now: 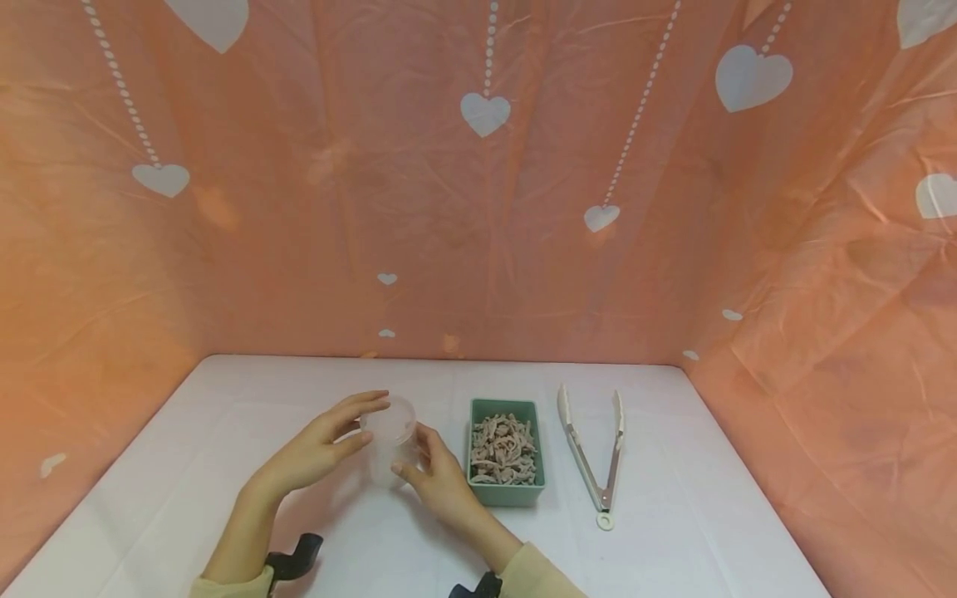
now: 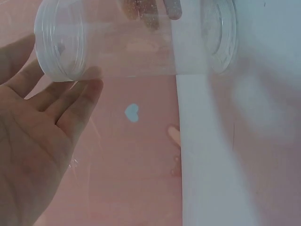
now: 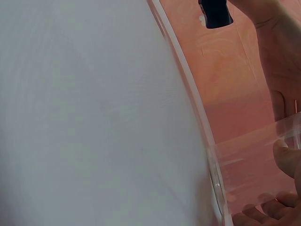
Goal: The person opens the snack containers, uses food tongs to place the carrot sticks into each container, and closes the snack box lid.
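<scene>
Right hand (image 1: 443,486) grips the jar (image 1: 383,461), left hand (image 1: 317,448) curves round its top, seemingly to steady it; next move should need gentle pressure, avoiding the box (image 1: 507,496) at three o'clock.

No words, brands or numbers are reading clearly; the only signs showing are hearts on the drape (image 1: 419,208). In the head view, the upper heart (image 1: 485,115) is hanging from a dotted line at 12 o'clock. The left heart (image 1: 160,180) is ending another dotted line near 10 o'clock. Toward 2 o'clock, the small heart (image 1: 601,218) and, farther out, the big heart (image 1: 753,79) are each ending one. In the left wrist view, a heart is showing at 9 o'clock, just off centre.
</scene>
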Demonstrator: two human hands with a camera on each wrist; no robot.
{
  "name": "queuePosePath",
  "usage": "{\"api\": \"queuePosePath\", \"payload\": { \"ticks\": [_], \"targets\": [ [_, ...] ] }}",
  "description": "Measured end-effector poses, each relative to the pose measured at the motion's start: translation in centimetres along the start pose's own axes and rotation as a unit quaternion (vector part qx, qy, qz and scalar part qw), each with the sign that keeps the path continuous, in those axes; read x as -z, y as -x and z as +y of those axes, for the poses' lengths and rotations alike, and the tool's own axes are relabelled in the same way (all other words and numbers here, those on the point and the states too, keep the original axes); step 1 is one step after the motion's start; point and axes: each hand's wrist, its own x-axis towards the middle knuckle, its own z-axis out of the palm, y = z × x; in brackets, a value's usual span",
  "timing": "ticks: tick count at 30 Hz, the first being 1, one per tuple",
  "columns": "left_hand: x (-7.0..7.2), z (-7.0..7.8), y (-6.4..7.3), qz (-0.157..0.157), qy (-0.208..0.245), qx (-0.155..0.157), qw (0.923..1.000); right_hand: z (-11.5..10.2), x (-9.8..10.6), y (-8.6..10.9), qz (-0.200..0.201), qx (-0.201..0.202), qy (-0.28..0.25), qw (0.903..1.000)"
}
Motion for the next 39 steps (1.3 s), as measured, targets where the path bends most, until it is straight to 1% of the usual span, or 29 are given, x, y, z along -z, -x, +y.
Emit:
{"api": "queuePosePath", "payload": {
  "ticks": [4,9,13,15,17,19,22,25,27,30,34,36,39],
  "targets": [
    [0.0,0.1,0.0,0.011,0.001,0.003,0.9999,-0.1,-0.1,0.0,0.001,0.003,-0.002,1.0],
    [-0.3,0.2,0.0,0.043,-0.005,0.009,0.999,0.0,-0.1,0.0,0.0,0.001,-0.004,1.0],
    [-0.7,0.2,-0.1,0.063,-0.009,0.038,0.9972,0.1,0.0,0.0,-0.001,0.001,0.001,1.0],
    [-0.8,0.2,-0.2,0.064,-0.012,0.048,0.9967,0.1,0.1,0.0,-0.001,0.001,0.003,1.0],
    [-0.9,0.3,-0.2,0.061,-0.014,0.046,0.997,0.1,0.1,-0.1,-0.001,0.002,0.003,1.0],
    [-0.8,0.3,-0.2,0.053,-0.019,0.031,0.9979,0.1,0.0,-0.1,-0.001,0.001,0.001,1.0],
    [-0.6,0.4,-0.1,0.033,-0.023,0.007,0.9992,0.0,0.0,0.0,-0.001,0.002,0.0,1.0],
    [-0.4,0.5,-0.1,0.013,-0.026,-0.007,0.9995,-0.1,0.0,0.0,-0.002,0.0,-0.004,1.0],
    [-0.4,0.4,-0.1,0.007,-0.028,-0.012,0.9995,0.0,0.0,0.1,-0.003,0.001,-0.007,1.0],
    [-0.4,0.4,-0.1,0.012,-0.036,-0.015,0.9991,0.0,0.0,0.0,-0.005,0.0,-0.007,1.0],
    [-0.6,0.3,-0.2,0.034,-0.047,-0.009,0.9982,0.2,0.1,-0.1,-0.01,-0.004,-0.004,0.9999],
    [-0.8,0.3,-0.2,0.048,-0.048,0.001,0.9977,0.3,0.1,-0.1,-0.012,-0.005,-0.003,0.9999],
    [-1.0,0.5,-0.2,0.059,-0.039,0.03,0.9971,0.3,0.1,-0.1,-0.011,-0.002,-0.002,0.9999]
  ]
}}
